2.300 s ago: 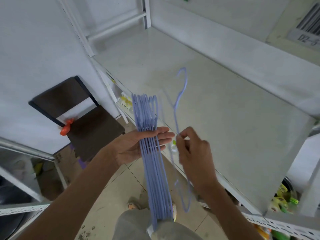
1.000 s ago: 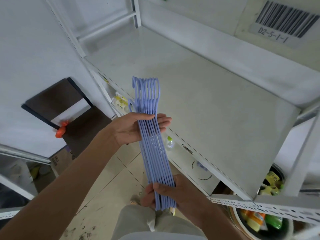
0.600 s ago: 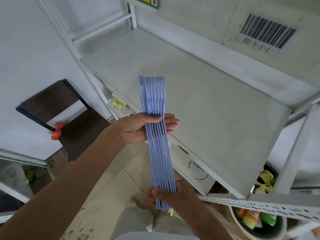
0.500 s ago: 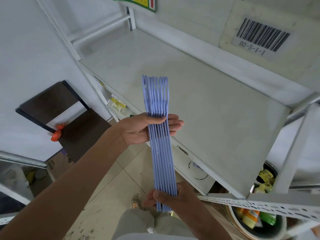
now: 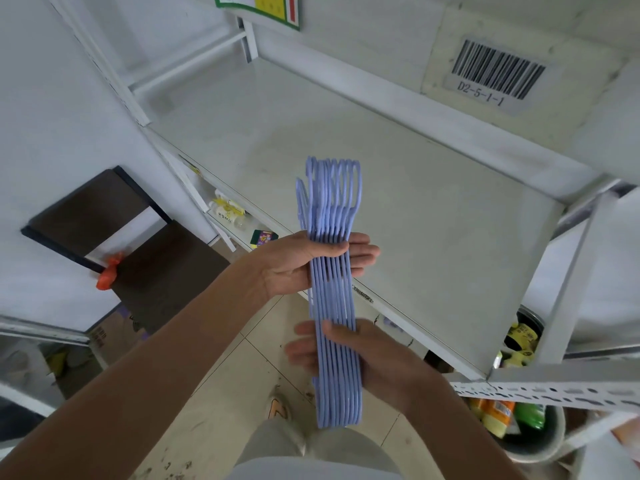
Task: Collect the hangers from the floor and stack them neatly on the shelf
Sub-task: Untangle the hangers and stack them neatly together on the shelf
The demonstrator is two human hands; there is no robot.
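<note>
Nearest the wearer, the right hand (image 5: 367,355) was wrapped round the lower part of the hanger bundle (image 5: 334,299), thumb across the front and fingers behind. Above it, the left hand (image 5: 311,261) lay flatter against the upper part of the bundle, thumb over the rods, fingers extended behind; a loose hold rather than a clamp. The bundle stood edge-on in the air, in front of the shelf (image 5: 433,216) and not touching it, hooks overlapping the shelf board. One hook (image 5: 300,199) sat out of line to the left of the bundle. Risk noted: that stray hanger could slip free or snag during set-down, and the loose upper grip might let the bundle fan apart
</note>
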